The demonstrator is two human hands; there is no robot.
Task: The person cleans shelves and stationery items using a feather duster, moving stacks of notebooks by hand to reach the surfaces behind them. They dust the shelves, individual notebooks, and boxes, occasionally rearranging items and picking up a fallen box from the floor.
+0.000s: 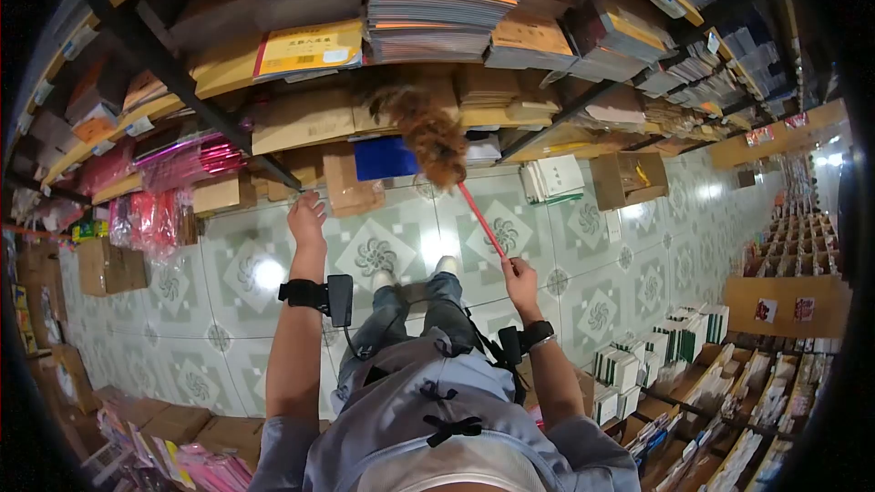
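A brown feather duster (433,138) on a thin red handle is held in my right hand (519,281), whose fingers are wrapped round the handle's lower end. Its fluffy head lies against the lower shelf, in front of brown paper packets (305,118) and beside a blue packet (387,158). My left hand (307,217) is empty, fingers apart, held out near the shelf's lower edge. On the shelf above the duster stands a tall stack of orange-covered booklets (442,14), with a yellow booklet (310,47) to its left.
Cardboard boxes (629,179) and a white stack (552,179) sit on the tiled floor (374,255) below the shelves. Pink plastic-wrapped goods (157,219) hang at the left. Behind me on the right are racks of small goods (720,378); more boxes (173,424) lie at the lower left.
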